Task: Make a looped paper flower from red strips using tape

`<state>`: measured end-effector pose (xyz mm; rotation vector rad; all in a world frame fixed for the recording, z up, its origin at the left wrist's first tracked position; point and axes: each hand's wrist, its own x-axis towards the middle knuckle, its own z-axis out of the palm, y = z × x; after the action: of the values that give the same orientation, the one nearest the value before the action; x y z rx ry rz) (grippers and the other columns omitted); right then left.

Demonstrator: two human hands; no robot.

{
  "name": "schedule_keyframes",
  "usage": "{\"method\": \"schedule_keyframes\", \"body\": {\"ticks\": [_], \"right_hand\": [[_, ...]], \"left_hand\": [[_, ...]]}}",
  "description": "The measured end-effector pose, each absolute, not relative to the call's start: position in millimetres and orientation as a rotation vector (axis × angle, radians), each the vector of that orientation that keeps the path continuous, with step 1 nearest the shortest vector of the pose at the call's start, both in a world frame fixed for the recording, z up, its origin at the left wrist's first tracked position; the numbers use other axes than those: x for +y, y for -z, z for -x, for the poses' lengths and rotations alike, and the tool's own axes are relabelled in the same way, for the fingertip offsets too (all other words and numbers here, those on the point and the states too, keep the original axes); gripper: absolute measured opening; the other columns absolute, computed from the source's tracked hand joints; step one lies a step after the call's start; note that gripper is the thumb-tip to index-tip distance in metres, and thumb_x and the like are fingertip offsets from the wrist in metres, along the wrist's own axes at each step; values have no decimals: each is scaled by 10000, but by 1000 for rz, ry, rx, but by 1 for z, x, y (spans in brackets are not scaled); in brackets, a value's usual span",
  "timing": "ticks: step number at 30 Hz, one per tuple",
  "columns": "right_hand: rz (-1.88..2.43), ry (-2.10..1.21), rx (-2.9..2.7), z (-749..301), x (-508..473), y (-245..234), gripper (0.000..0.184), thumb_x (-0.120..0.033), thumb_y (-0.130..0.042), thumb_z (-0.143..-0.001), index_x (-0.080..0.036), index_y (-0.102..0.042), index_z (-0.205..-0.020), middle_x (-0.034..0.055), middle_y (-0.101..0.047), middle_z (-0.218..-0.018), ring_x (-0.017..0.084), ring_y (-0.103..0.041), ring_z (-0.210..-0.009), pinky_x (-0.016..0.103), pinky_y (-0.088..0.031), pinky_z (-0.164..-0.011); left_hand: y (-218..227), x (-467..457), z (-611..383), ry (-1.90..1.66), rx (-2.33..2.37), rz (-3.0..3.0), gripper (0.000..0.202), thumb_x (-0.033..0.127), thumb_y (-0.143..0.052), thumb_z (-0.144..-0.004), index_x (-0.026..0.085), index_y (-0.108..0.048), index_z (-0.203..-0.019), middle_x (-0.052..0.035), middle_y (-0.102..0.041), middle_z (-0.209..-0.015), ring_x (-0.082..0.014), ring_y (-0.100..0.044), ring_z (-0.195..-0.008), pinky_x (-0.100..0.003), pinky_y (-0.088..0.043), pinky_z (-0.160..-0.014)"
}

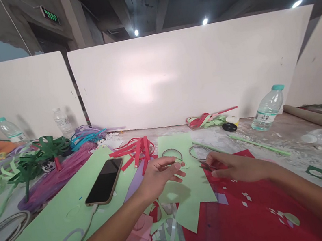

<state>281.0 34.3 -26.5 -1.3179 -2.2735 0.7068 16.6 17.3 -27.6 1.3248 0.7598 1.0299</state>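
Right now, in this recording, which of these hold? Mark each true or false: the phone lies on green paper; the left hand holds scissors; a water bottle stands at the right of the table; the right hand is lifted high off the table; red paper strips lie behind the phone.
1. The phone lies on green paper: true.
2. The left hand holds scissors: false; it pinches a small pale green paper piece.
3. A water bottle stands at the right: true.
4. The right hand is lifted high: false; it rests low on the red paper.
5. Red paper strips lie behind the phone: true.
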Motion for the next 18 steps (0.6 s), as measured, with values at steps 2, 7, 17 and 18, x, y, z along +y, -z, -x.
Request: {"method": "schedule_keyframes", "body": {"ticks": [2,7,17,18], "right_hand": [[1156,-1093,-2247,-270,30,11,161,-405,-504,-872,-246,-491,-896,0,-526,-779,149,-493,-641,254,-459,-561],[1086,-1023,-2136,-234,14,-3,272,-446,-384,-939,-277,-461,-1138,8,-508,-797,160,-487,-679,257,-437,-566],[1200,-528,-2222,-209,-9,17,265,-401,-244,-983,-230,-446,-975,22,-541,-752,191,-509,-631,288,-365,-565],[1217,-520,-2238,-208,-10,18,262,-406,-240,-984,-228,-432,-959,9,-519,-719,184,-491,-599,280,-338,-541]], "left_hand": [[28,17,-16,-1042,744,-1331,269,398,-699,-732,137,-665,-784,-72,-647,-873,-169,-639,-729,-297,-541,-635],[28,17,-16,-1106,756,-1360,253,400,-666,-763,151,-632,-791,-60,-657,-857,-149,-609,-727,-283,-528,-643],[28,12,-23,-1134,751,-1403,209,358,-681,-761,151,-654,-755,-14,-628,-684,-124,-603,-638,-266,-519,-661],[28,12,-24,-1126,732,-1401,196,343,-681,-765,149,-660,-766,-17,-632,-692,-125,-607,-650,-267,-519,-674]]}}
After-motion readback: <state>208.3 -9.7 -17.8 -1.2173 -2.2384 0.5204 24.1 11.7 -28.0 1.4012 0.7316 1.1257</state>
